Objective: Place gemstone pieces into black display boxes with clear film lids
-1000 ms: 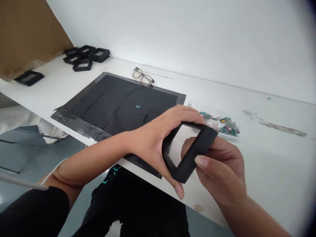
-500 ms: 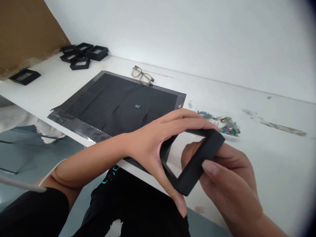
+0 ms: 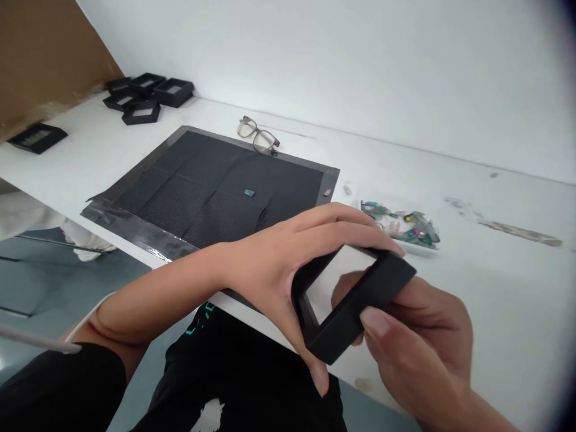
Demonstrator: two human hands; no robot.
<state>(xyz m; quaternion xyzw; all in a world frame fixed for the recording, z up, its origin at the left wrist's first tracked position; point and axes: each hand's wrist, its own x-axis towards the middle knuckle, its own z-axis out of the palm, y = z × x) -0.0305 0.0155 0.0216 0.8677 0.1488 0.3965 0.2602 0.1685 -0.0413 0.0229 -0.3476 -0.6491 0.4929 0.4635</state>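
Between both hands, above the front of the table, is a tilted black rectangular frame (image 3: pixel 373 309) with an open or see-through middle. My left hand (image 3: pixel 274 264) spans it, fingers along the far side and thumb at the near corner. My right hand (image 3: pixel 418 342) pinches the right side, thumb on the outer edge and a fingertip visible through the middle. Below and beyond lies a black ribbed mat (image 3: pixel 202 180) with a small teal stone (image 3: pixel 249 193) on it and a pink stone (image 3: pixel 327 192) at its right edge.
Several coloured stones (image 3: pixel 416 228) sit in a shallow holder right of the mat. Eyeglasses (image 3: pixel 258 135) lie behind the mat. Several black frames (image 3: pixel 173 93) are heaped at the far left, with another black frame (image 3: pixel 38 138) nearer. A white wall (image 3: pixel 337 72) stands behind.
The black frame has tipped a little, showing more of its outer side, and my right thumb has shifted slightly left along it. My left hand keeps its hold.
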